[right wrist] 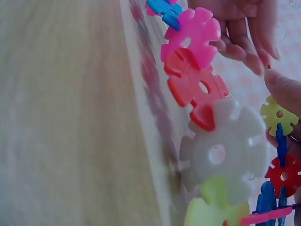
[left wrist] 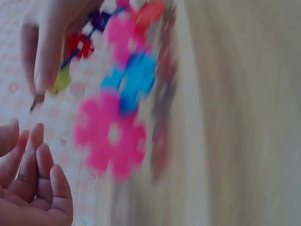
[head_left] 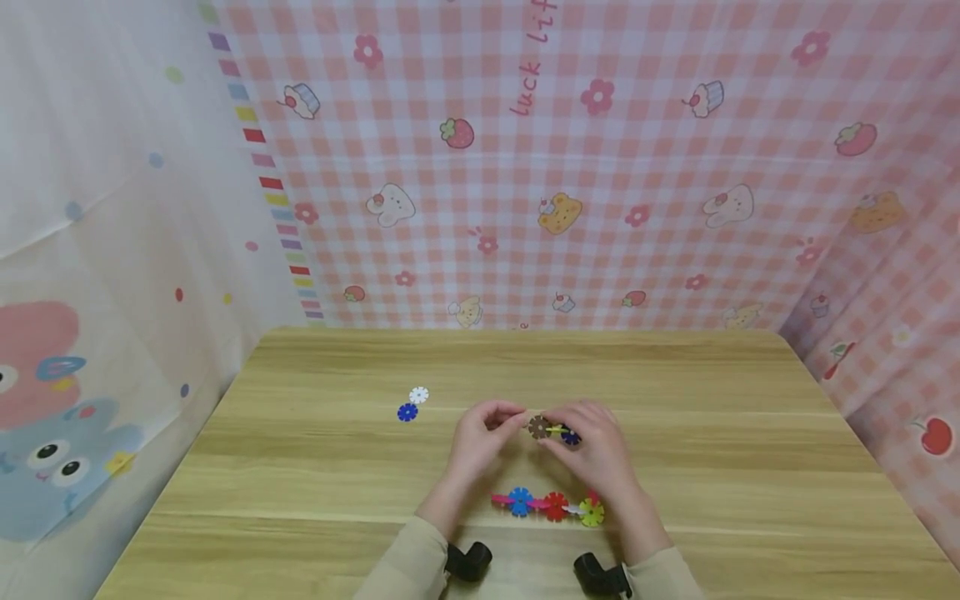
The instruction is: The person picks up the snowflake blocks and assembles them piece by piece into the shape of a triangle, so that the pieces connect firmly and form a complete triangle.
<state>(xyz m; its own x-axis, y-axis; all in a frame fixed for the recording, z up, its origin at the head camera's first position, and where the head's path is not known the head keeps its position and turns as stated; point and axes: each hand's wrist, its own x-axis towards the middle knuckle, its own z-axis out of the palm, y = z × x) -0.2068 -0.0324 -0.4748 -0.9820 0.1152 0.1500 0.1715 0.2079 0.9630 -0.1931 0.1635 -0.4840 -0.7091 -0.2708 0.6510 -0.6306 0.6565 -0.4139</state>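
Observation:
My right hand [head_left: 592, 442] pinches a brown notched snowflake disc [head_left: 538, 427] between thumb and fingers. A yellow disc [right wrist: 279, 116] adjoins it, followed by blue and red ones in a linked chain partly hidden by that hand. Nearer my body, the chain continues with a yellow-green disc [head_left: 592, 512], a white disc [right wrist: 221, 153], a red disc [head_left: 556, 506] and a blue disc [head_left: 520, 502]. A pink disc [left wrist: 112, 134] forms the near row's left end. My left hand [head_left: 483, 437] is just left of the brown disc, fingers loosely bent and holding nothing.
On the wooden table [head_left: 300, 492], a white disc [head_left: 419, 395] and a dark blue disc [head_left: 407, 412] lie together at the left. A black wrist mount [head_left: 468, 562] is on my left wrist and another black mount [head_left: 602, 575] on my right. Patterned cloth [head_left: 495, 167] hangs behind the table.

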